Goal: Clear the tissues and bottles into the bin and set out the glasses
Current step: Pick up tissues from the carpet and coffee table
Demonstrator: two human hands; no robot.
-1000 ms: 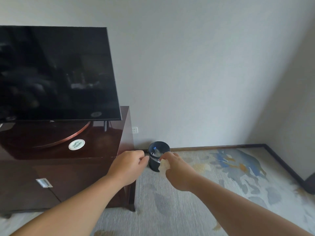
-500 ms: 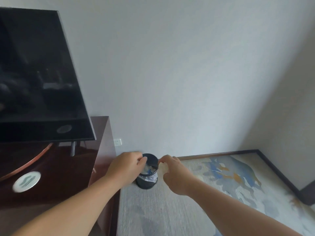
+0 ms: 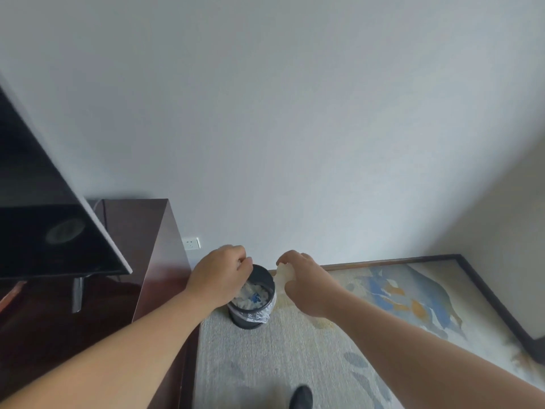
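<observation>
Left hand (image 3: pixel 219 276): knuckles up, fingers curled down at the far-left rim of the bin (image 3: pixel 246 319). Fingertips are hidden behind the hand, so it is unclear whether it holds anything. Right hand (image 3: pixel 305 283): fingers and thumb curled round a whitish wad (image 3: pixel 283 273), held just right of the bin's rim and above it. Cannot tell if the wad is tissue or crumpled plastic. The two hands are apart, with the bin's mouth between them. Both forearms are bare and reach in from the bottom edge.

Bin: small, round and black, upright on the carpet (image 3: pixel 265 364). A clear liner (image 3: pixel 267 309) is folded over its rim. Inside is a pile of clear crumpled plastic (image 3: pixel 246 293) with a blue scrap (image 3: pixel 255 297) on top; single items are too blurred to make out. The bin sits just beside the right side of a dark wood cabinet (image 3: pixel 153 261), near the wall (image 3: pixel 295 113).

A black TV (image 3: pixel 35 208), its screen off, stands on the tabletop (image 3: pixel 44 335) on a metal leg (image 3: pixel 77 293). There is a white socket (image 3: pixel 191 243) low on the wall, between cabinet and bin. The carpet is grey, with a blue and orange pattern (image 3: pixel 407 290) to the right inside a dark border. A dark shoe tip (image 3: pixel 300 397) shows at the bottom edge.
</observation>
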